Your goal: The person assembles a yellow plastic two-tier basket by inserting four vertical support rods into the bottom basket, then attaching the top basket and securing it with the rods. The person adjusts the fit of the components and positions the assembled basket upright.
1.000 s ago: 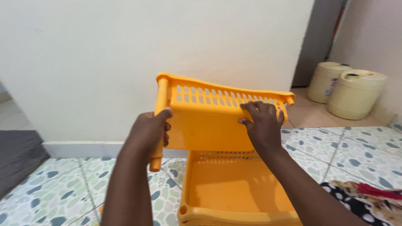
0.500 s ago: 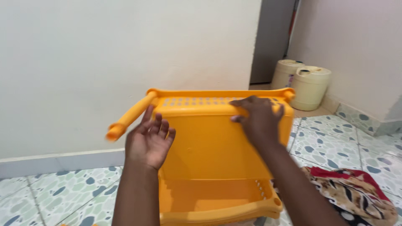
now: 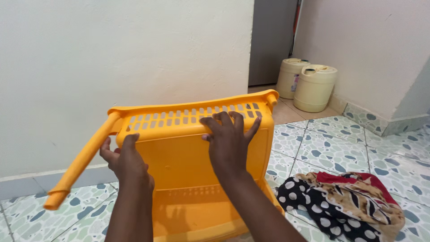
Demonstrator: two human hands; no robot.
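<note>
Cupped the left hand (image 3: 127,161) against the near-left side of the orange tray (image 3: 179,154); could not tell whether it truly clasped the rim. Pressed the right hand (image 3: 228,141) spread flat over the slotted edge. Held that tray tipped on its side, over a second orange tray (image 3: 188,213) on the tiled floor (image 3: 322,152). Saw one tube leg (image 3: 80,166) fitted at a corner, no others. Passed over a patterned cloth (image 3: 345,201) nearby and two cream jerrycans (image 3: 313,87) well beyond.

Both hands up, forearms reaching in from near edge.
Left hand (image 3: 126,160): fingers curled, thumb out left, palm facing away. Right hand (image 3: 229,140): fingers spread, pressed flat, set higher and further right.
</note>
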